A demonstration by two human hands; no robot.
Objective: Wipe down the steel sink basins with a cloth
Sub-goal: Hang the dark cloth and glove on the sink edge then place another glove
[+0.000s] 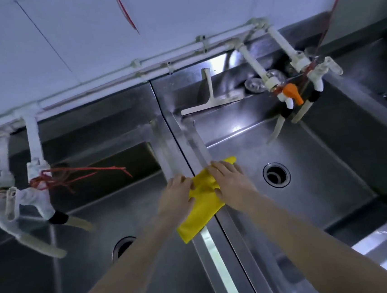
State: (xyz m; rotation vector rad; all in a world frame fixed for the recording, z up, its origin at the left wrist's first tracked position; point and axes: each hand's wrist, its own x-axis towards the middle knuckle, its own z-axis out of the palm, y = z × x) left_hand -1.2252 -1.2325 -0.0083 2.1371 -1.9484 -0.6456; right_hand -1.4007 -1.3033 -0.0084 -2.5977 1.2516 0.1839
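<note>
A yellow cloth (203, 204) lies draped over the steel divider (218, 250) between the left basin (82, 228) and the right basin (307, 159). Both hands press flat on its far end: the left hand (178, 195) on the cloth's left edge, the right hand (231, 180) on its right side, fingers spread and not curled around the fabric. The hands sit close together, with a strip of cloth showing between them. The cloth's near end trails toward the person, past the wrists.
</note>
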